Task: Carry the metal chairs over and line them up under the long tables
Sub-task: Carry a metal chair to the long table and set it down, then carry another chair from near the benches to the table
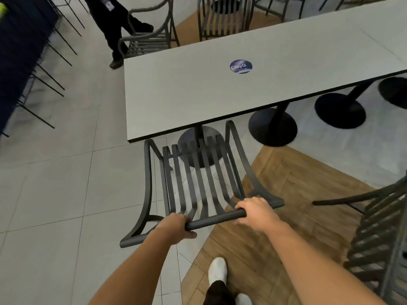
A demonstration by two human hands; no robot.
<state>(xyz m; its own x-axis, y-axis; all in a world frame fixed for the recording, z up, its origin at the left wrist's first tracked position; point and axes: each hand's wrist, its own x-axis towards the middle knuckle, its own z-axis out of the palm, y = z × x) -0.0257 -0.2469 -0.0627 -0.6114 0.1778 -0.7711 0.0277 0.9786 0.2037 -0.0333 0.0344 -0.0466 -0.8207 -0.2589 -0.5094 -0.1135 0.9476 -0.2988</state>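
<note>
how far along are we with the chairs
Done: two metal chairs stand along the long table's far side. In hand: left hand and right hand grip the top rail of a chair whose front is partly under the near edge. Left: at least the chair at right.

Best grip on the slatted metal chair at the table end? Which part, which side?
The round top bar of the backrest, taken from behind the metal chair. It is a straight tube facing the person, thin enough to wrap, and wide enough for both hands apart. The left hand and right hand already grip it that way, with the seat front pointing under the long table.
</note>
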